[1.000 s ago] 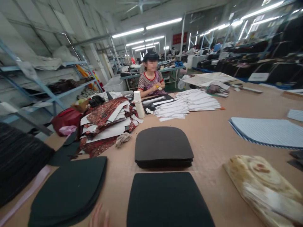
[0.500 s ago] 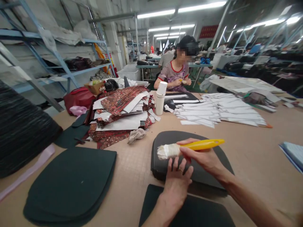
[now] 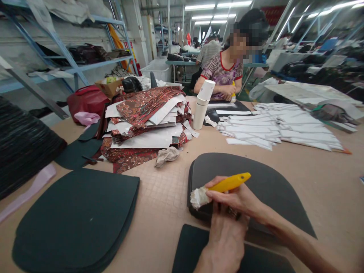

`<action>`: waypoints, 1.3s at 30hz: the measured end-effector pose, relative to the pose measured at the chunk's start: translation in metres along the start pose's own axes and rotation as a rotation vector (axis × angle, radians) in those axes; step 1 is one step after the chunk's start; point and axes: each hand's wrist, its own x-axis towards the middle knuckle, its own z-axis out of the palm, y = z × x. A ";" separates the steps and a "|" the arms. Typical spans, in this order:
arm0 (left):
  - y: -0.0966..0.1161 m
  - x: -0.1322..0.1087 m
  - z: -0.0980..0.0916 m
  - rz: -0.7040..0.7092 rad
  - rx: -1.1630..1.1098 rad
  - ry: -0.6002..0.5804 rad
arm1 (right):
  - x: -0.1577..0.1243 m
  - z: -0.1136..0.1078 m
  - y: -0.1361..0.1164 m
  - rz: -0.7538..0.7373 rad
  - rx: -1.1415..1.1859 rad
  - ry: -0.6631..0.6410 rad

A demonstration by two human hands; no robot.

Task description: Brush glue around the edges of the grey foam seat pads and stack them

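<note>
My right hand (image 3: 234, 195) is closed round the yellow handle of a paintbrush (image 3: 200, 198), whose pale, white-coated bristles point left. The bristles are at the left edge of a stack of dark grey curved panels (image 3: 247, 170). Just below and partly behind my right hand, my left hand (image 3: 227, 235) reaches over the stack's near edge. Its fingers stretch forward on the stack, with the tips partly hidden. In front of the stack lies a dark green panel (image 3: 193, 242), partly covered by my left hand and forearm. Another pile of dark green panels (image 3: 76, 216) lies to the left.
A tall pile of patterned red-brown and white pieces (image 3: 148, 125) stands behind, near stacked paper cups (image 3: 201, 110) and a crumpled cloth (image 3: 167, 156). White strips (image 3: 256, 127) spread towards the right. A co-worker (image 3: 224, 72) sits across the table (image 3: 159, 197), holding a yellow-handled brush.
The brush has moved down to the stack's left edge, its handle tilted up more. My left hand has shifted right, its fingers now partly behind my right hand. The camera view has shifted too.
</note>
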 end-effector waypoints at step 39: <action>-0.022 0.002 0.029 0.107 0.232 0.431 | 0.112 -0.105 0.017 0.018 -0.192 0.179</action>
